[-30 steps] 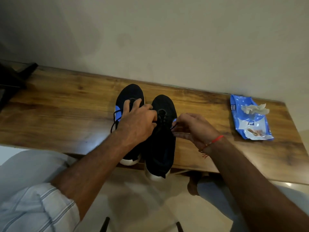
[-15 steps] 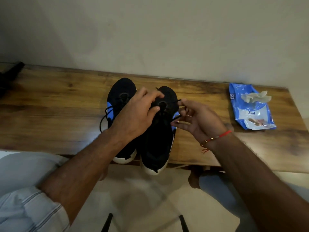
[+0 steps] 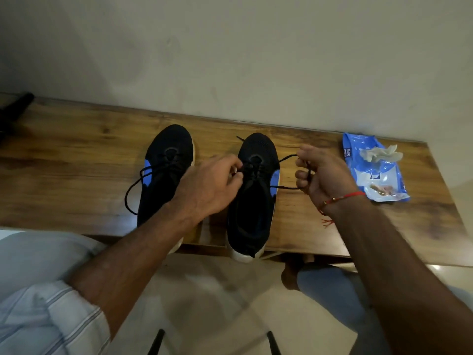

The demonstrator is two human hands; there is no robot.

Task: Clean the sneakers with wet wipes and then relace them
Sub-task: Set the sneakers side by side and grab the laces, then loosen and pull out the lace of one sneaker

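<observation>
— Since a second ago the two sneakers have come apart: they were touching side by side, and now a strip of bare tabletop (image 3: 76, 175) shows between them. What else has shifted?

— Both hands. From the head view, the right hand (image 3: 325, 178) has drawn out to the right of centre with the black lace (image 3: 288, 158) looped through its curled fingers, so the lace runs taut from the eyelets of the right sneaker (image 3: 253, 196). The left hand (image 3: 208, 188) has gone from lying over both shoes to pinching the lace crossings at that shoe's throat.

— And the left sneaker (image 3: 166, 172)?

— Left of centre, toe toward the wall, heel over the near edge. Its lace (image 3: 133, 190) is threaded, but one loose end trails off to its left, seemingly untied.

— So how far along would you say this is?

— Wiping looks finished, I'd judge: the blue wet wipes pack (image 3: 376, 172) lies at the right of the frame, well apart from the shoes, with a crumpled used wipe (image 3: 381, 153) on top. Relacing is well along; the right sneaker seems threaded and being tightened. Knots on both still look left to do, though the fine lacing is too dark to be sure.
</observation>
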